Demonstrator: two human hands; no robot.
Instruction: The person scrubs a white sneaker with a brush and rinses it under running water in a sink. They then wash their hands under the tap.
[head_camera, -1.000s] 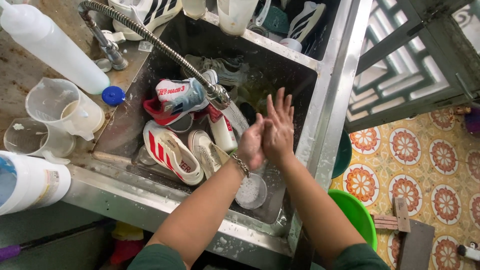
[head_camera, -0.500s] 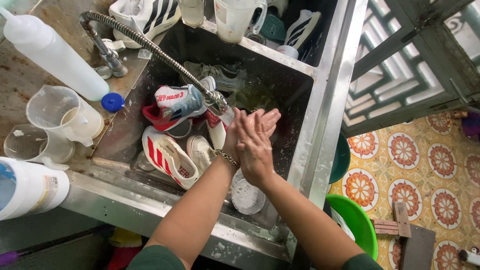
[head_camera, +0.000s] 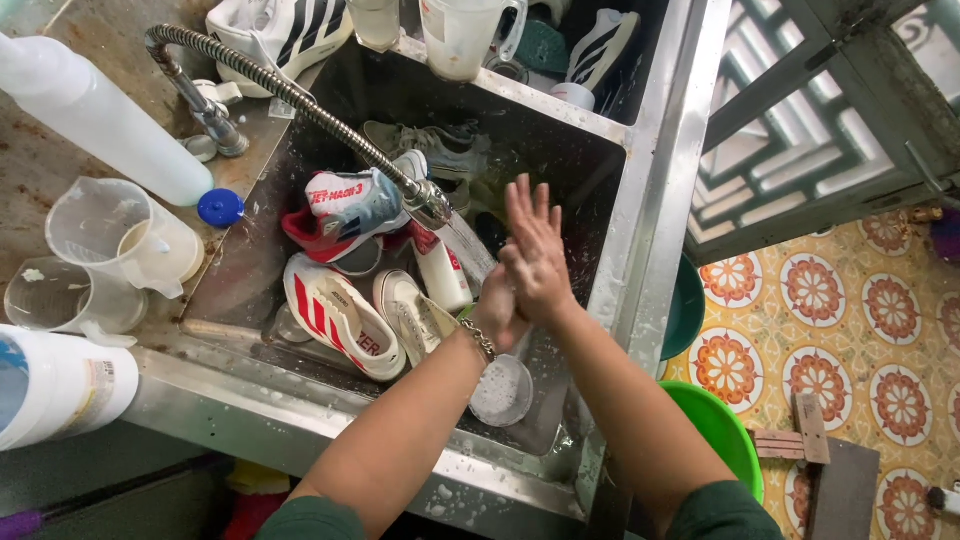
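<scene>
Over a steel sink (head_camera: 655, 230), my right hand (head_camera: 533, 250) has its fingers spread and lies flat against my left hand (head_camera: 497, 308), which is partly hidden under it. A chain bracelet sits on my left wrist. Water runs from the flexible metal faucet's (head_camera: 300, 105) nozzle just left of my hands. Neither hand holds anything. Below in the basin lie several sneakers: a white one with red stripes (head_camera: 340, 315), a beige one (head_camera: 415, 315), and a white, red and blue one (head_camera: 345, 205). A round white lid (head_camera: 503, 390) rests on the basin floor.
On the left counter stand clear plastic measuring jugs (head_camera: 120, 235), a squeeze bottle (head_camera: 95, 110), a blue cap (head_camera: 220, 207) and a large white container (head_camera: 60, 385). More shoes fill the far basin. A green bucket (head_camera: 720, 430) sits on the patterned tile floor at right.
My hands rub over each other under the water. My right hand slid back over the left, then forward again, and its fingers now spread upward.
</scene>
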